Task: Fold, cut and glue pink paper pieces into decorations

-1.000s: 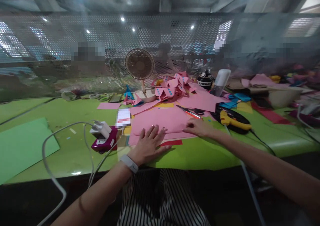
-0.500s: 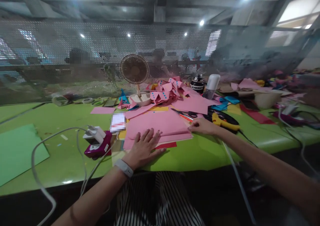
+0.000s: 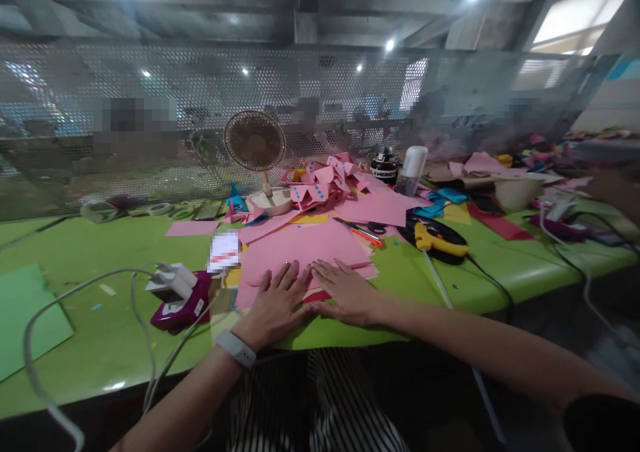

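Both hands rest side by side on the near edge of a pink sheet of paper (image 3: 300, 245), which lies on further pink sheets. My left hand (image 3: 280, 299) is flat with its fingers spread, a pale band around the wrist. My right hand (image 3: 345, 289) also lies flat, thumb close to the left thumb, fingers stretched toward the far side. Part of a red sheet (image 3: 317, 297) shows under the hands. Beyond the right hand, a red-handled cutter (image 3: 369, 235) lies at the right side of the pink paper.
A yellow glue gun (image 3: 440, 241) lies on the right, its glue stick pointing toward me. Folded pink paper pieces (image 3: 320, 185) are heaped behind, next to a small fan (image 3: 255, 142). On the left stand a purple power strip (image 3: 183, 305) with cables and a green sheet (image 3: 30, 325).
My right hand has left the right edge of the pink paper and moved left, flattening beside my left hand. My left hand stays on the paper. The view has shifted slightly.
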### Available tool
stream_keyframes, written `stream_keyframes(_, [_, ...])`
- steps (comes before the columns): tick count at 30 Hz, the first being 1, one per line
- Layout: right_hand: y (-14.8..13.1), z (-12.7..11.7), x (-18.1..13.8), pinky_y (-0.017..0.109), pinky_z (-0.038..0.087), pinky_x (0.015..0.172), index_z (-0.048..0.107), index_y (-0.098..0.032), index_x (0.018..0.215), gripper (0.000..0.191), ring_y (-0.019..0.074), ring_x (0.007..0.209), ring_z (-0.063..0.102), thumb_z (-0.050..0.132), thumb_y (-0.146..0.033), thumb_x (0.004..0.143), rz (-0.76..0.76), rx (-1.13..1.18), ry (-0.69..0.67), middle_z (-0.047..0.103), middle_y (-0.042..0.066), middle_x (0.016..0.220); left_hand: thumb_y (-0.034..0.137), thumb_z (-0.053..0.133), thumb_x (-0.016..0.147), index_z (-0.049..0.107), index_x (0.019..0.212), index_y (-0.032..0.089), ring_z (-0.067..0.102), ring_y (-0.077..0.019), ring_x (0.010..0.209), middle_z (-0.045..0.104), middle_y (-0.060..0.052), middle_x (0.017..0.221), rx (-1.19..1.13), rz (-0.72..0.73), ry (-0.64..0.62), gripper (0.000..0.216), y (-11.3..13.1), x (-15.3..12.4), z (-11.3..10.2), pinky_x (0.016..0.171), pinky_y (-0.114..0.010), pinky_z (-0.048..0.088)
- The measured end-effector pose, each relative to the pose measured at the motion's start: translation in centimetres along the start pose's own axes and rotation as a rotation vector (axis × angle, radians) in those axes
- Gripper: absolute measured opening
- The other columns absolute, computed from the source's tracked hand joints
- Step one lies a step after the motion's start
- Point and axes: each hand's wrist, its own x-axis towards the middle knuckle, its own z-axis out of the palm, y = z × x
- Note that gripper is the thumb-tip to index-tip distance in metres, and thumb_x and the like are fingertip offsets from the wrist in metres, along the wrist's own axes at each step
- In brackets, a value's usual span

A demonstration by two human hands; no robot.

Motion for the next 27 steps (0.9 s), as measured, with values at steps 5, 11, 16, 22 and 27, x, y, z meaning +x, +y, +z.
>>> stream_keyframes(5, [0.0,-0.4,-0.2,0.044,0.006,0.114,0.02,-0.003,0.145,0.088,0.0254,0.14,0.014,0.016,-0.069,0.086,-0.002,0.047,-0.029,0.02,0.019,0.15,0.07,0.016,0.086,0.016,0.147,0.025,0.009,-0.0327,0.14,0.011,-0.009,0.154,-0.012,0.004,-0.004,0.076,0.0,-0.1,-0.1,0.109,-0.056,0.008])
stream_keyframes(11, [0.2,0.4,-0.3,0.046,0.008,0.114,0.022,-0.005,0.145,0.087,0.0253,0.14,0.015,0.018,-0.069,0.086,0.023,0.043,-0.009,0.02,0.016,0.151,0.07,0.017,0.086,0.016,0.147,0.027,0.011,-0.0335,0.14,0.014,-0.009,0.154,-0.034,0.0,-0.006,0.075,0.2,-0.2,-0.2,0.108,-0.056,0.01])
stream_keyframes(16, [0.9,0.7,-1.4,0.046,0.011,0.114,0.024,-0.006,0.145,0.087,0.026,0.139,0.019,0.018,-0.07,0.086,0.079,-0.011,0.017,0.024,0.016,0.15,0.072,0.016,0.084,0.019,0.146,0.027,0.013,-0.0332,0.139,0.018,-0.01,0.153,-0.061,0.005,0.037,0.076,0.4,-0.4,-0.1,0.107,-0.057,0.011])
stream_keyframes(22, [2.0,1.4,-3.4,0.047,0.018,0.112,0.031,-0.007,0.143,0.082,0.0279,0.138,0.024,0.021,-0.066,0.087,0.207,-0.116,0.089,0.029,0.017,0.148,0.072,0.013,0.084,0.02,0.146,0.025,0.015,-0.0329,0.139,0.022,-0.012,0.152,-0.073,0.011,0.055,0.078,0.6,-0.7,-0.1,0.107,-0.058,0.01])
stream_keyframes(27, [2.7,2.1,-4.2,0.049,0.023,0.111,0.035,-0.009,0.141,0.08,0.0284,0.135,0.03,0.024,-0.066,0.087,0.252,-0.162,0.126,0.034,0.018,0.145,0.074,0.014,0.083,0.02,0.146,0.027,0.017,-0.0335,0.138,0.022,-0.011,0.152,-0.095,-0.003,0.074,0.079,0.6,-0.7,0.2,0.108,-0.057,0.009])
